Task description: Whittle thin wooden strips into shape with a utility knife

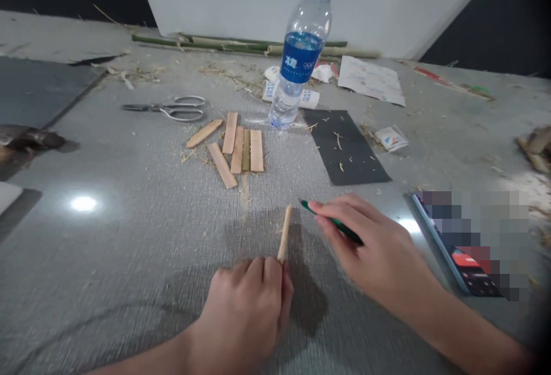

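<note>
My left hand (252, 303) is wrapped round the lower end of a thin pale wooden stick (284, 234), whose upper end points away from me. To its right, my right hand (365, 240) grips a slim green tool (344, 230) like a pen or small knife, its tip a little apart from the stick's far end. Beyond the hands lie several short flat wooden strips (220, 165) amid fine shavings on the grey surface (150, 220).
A water bottle (301, 56) stands beyond the strips, with scissors (183, 109) to the left. A black sheet (348, 148) with shavings lies right of it, near paper scraps (372, 79). A partly blurred device (460, 254) is at the right. Green stalks (215, 45) lie behind.
</note>
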`<state>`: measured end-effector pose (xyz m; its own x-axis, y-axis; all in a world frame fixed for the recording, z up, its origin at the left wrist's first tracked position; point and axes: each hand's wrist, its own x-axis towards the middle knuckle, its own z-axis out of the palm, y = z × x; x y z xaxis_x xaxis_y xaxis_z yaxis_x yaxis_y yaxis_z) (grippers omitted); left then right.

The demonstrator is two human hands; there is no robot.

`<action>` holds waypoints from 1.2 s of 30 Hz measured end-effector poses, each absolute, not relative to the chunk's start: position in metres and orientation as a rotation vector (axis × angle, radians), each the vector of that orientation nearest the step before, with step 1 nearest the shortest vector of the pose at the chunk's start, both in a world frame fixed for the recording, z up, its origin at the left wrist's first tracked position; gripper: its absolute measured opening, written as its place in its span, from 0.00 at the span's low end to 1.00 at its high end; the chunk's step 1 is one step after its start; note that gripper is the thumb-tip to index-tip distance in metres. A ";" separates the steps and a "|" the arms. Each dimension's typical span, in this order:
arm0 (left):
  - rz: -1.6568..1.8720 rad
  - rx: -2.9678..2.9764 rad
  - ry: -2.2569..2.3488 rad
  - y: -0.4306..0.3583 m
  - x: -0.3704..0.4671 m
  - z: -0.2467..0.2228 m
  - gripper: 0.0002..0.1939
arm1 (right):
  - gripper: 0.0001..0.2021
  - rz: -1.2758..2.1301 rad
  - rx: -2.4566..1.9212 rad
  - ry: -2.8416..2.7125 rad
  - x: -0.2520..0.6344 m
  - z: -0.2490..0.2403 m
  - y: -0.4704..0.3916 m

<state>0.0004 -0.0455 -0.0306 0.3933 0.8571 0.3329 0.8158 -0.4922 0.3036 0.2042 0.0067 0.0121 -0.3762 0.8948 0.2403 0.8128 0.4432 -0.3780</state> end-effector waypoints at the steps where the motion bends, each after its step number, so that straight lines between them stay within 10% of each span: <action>1: 0.691 2.549 1.542 -0.044 -0.001 -0.031 0.15 | 0.10 0.299 -1.415 -2.325 0.204 0.012 0.004; 14: 0.580 2.657 1.497 -0.041 -0.006 -0.031 0.10 | 0.10 0.688 -1.251 -2.422 0.198 -0.002 -0.007; 36: 0.605 2.549 1.491 -0.042 -0.004 -0.033 0.06 | 0.12 0.418 -1.203 -2.666 0.207 -0.001 -0.006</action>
<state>-0.0035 -0.0421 -0.0333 0.4324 0.8587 0.2753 0.8078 -0.5045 0.3048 0.2066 -0.0061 -0.0009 -0.6541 0.7546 0.0532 0.7020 0.6317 -0.3288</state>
